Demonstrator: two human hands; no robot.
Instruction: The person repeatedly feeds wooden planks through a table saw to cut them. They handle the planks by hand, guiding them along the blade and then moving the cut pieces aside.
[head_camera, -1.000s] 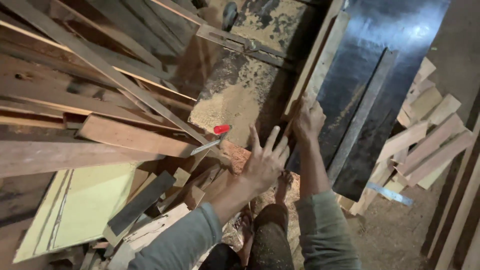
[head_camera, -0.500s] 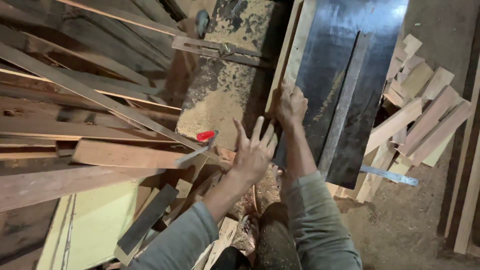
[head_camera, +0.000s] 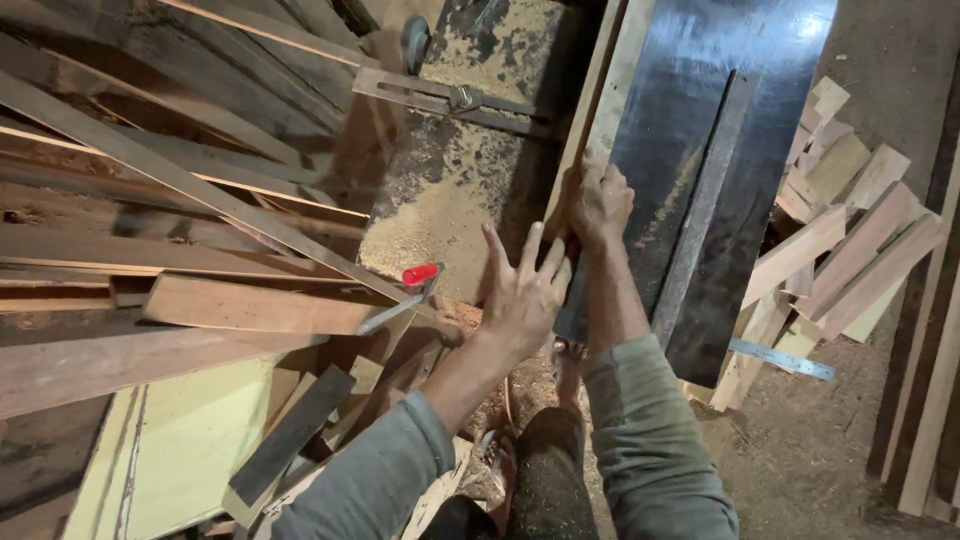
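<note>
A long pale wooden strip (head_camera: 598, 120) lies along the left edge of a black machine table (head_camera: 700, 130). My right hand (head_camera: 598, 205) is closed on the near end of that strip. My left hand (head_camera: 522, 290) is spread open with its fingers apart, its palm beside the near corner of the sawdust-covered bench top (head_camera: 455, 190), close to the strip. It holds nothing. Grey sleeves cover both my forearms.
Long planks and battens (head_camera: 180, 250) are stacked at the left, with a red-tipped lever (head_camera: 418, 275) at their end. Short offcuts (head_camera: 830, 220) lean at the right, above a metal ruler (head_camera: 780, 358) on the sawdust floor. A pale green board (head_camera: 190, 440) lies low left.
My right hand has pushed the strip farther along the black table. My left hand has followed it forward, still spread open. The camera has shifted with them.
</note>
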